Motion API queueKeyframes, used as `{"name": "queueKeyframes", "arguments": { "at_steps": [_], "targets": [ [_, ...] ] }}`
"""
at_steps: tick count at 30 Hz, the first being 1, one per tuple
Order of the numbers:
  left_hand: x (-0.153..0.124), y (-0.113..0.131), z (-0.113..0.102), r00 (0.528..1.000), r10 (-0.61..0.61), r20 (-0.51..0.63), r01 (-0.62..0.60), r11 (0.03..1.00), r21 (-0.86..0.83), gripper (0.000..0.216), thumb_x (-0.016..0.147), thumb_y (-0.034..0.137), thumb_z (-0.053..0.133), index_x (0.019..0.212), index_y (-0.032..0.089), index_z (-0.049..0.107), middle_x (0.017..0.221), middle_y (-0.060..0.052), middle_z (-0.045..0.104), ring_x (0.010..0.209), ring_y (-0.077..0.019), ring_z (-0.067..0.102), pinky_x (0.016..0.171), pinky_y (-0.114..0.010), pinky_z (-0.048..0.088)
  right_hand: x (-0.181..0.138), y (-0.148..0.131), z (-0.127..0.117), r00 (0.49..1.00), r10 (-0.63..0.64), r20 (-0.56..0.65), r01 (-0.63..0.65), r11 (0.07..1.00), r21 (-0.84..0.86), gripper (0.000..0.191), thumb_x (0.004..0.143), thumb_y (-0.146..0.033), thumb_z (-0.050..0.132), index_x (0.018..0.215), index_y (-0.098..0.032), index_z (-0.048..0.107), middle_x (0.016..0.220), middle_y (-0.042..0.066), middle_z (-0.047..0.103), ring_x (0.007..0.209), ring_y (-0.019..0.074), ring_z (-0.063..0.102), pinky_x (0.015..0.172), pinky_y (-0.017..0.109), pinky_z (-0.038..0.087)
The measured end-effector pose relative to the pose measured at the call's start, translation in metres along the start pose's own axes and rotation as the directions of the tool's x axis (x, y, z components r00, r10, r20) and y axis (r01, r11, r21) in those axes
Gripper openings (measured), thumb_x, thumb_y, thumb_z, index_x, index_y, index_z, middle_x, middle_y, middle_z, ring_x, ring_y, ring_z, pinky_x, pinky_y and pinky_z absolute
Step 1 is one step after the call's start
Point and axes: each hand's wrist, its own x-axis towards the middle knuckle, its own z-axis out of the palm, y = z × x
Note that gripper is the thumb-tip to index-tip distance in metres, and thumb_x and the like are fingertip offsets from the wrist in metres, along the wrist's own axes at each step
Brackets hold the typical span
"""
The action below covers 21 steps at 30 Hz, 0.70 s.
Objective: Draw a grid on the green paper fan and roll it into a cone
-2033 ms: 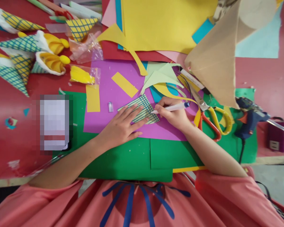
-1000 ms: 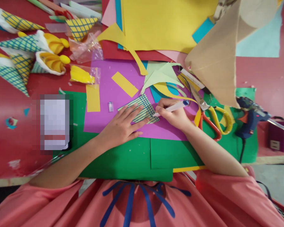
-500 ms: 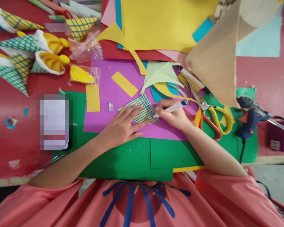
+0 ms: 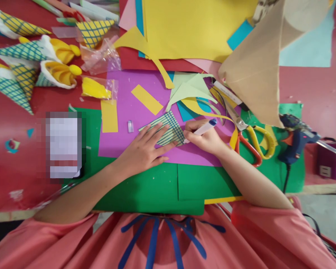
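Gripping the marker [image 4: 205, 127]: the right hand [image 4: 204, 140], and we see its fingers curled tight around it
Left hand [image 4: 145, 147]: open and flat, fingers spread over the lined green paper [image 4: 173, 129]
Lined green paper: there on the purple sheet [image 4: 123, 84], partly under those fingers

The red worktop [image 4: 302, 87] bears a large green sheet [image 4: 145, 183] along its near side, with a purple sheet [image 4: 120, 142] overlapping the green one and reaching farther back onto the red. On the left lie checked paper cones [image 4: 25, 76], with a small blue scrap [image 4: 30, 132] and a multicoloured scrap [image 4: 12, 145] nearer. A clear plastic bag [image 4: 100, 59] rests beside the cones. On the right are a light blue sheet [image 4: 308, 52], partly hidden by a tan piece [image 4: 257, 74], and a purple box [image 4: 330, 160] close to the near edge.
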Motion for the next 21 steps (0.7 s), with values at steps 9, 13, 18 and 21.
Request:
{"name": "queueKeyframes", "arguments": {
  "at_steps": [9, 13, 18, 21],
  "targets": [
    [-0.0001, 0.0, 0.0012, 1.0, 0.015, -0.01, -0.015, 0.999, 0.035, 0.054, 0.09, 0.036, 0.051, 0.142, 0.033, 0.036, 0.151, -0.016, 0.028, 0.139, -0.0375, 0.027, 0.11, -0.057, 0.029, 0.0002, -0.0019, -0.0002, 1.0, 0.006, 0.013, -0.006, 1.0, -0.006, 0.032, 0.078, -0.015, 0.051, 0.048, -0.018, 0.04, 0.048, -0.005, 0.037, 0.048, 0.0062, 0.031, 0.048, 0.025, 0.022],
    [-0.0002, -0.0002, 0.0013, 1.0, 0.013, -0.008, -0.013, 0.999, 0.036, 0.053, 0.091, 0.036, 0.051, 0.142, 0.032, 0.036, 0.15, -0.017, 0.03, 0.139, -0.0374, 0.028, 0.109, -0.057, 0.029, -0.0001, -0.0012, -0.0009, 0.999, 0.048, -0.022, -0.046, 0.996, 0.08, 0.031, 0.077, -0.016, 0.052, 0.048, -0.017, 0.042, 0.047, -0.005, 0.041, 0.047, 0.006, 0.035, 0.046, 0.023, 0.025],
    [0.0, -0.0002, -0.0004, 1.0, 0.015, -0.019, -0.014, 0.999, 0.03, 0.054, 0.09, 0.035, 0.053, 0.141, 0.032, 0.038, 0.151, -0.015, 0.03, 0.139, -0.0364, 0.029, 0.109, -0.056, 0.03, -0.0008, -0.0019, -0.0024, 0.963, 0.139, -0.231, -0.09, 0.973, 0.213, 0.028, 0.081, -0.023, 0.057, 0.053, -0.017, 0.053, 0.051, -0.002, 0.054, 0.049, 0.0078, 0.046, 0.046, 0.022, 0.033],
    [0.0, -0.0001, -0.0006, 0.995, 0.102, -0.01, -0.102, 0.995, 0.022, 0.053, 0.089, 0.038, 0.053, 0.14, 0.031, 0.04, 0.149, -0.014, 0.034, 0.138, -0.0335, 0.032, 0.11, -0.054, 0.031, -0.0007, -0.0017, -0.002, 0.952, 0.155, -0.266, -0.084, 0.962, 0.259, 0.03, 0.086, -0.035, 0.055, 0.062, -0.017, 0.06, 0.052, -0.002, 0.055, 0.044, 0.0071, 0.046, 0.043, 0.022, 0.034]
  ]
}}
